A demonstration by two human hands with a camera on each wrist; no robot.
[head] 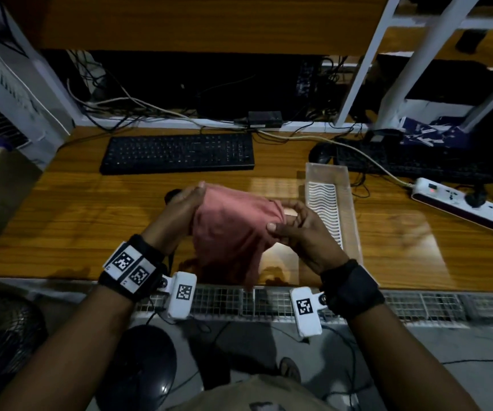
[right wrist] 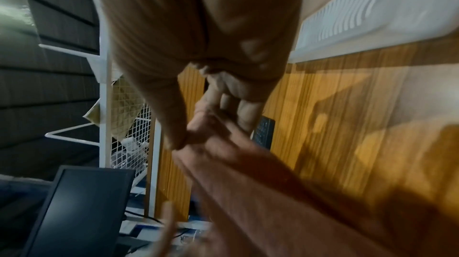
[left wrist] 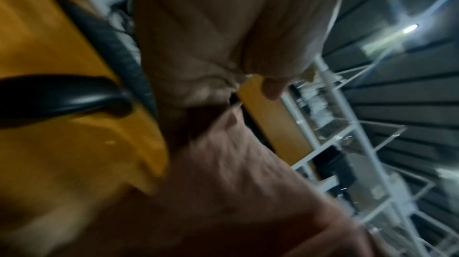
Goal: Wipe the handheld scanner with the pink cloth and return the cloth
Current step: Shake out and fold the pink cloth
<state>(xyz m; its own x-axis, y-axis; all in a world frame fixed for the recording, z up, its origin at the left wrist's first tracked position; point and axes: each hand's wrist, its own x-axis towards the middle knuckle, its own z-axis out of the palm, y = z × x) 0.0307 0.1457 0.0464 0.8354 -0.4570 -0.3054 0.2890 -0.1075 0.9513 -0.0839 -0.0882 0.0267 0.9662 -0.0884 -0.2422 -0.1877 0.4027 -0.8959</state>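
While held above desk [head: 91, 215], pink cloth [head: 227, 232] stretched btwn hands: left hand [head: 180, 209] + right hand [head: 298, 229] both pinching edges.

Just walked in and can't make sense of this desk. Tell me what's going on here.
A person stands at a wooden desk holding a pink cloth up between both hands. The right hand pinches one edge of the cloth. The left hand holds the other side; something dark, probably the handheld scanner, pokes out past its fingers, mostly hidden. A clear tray sits to the right, a keyboard behind.
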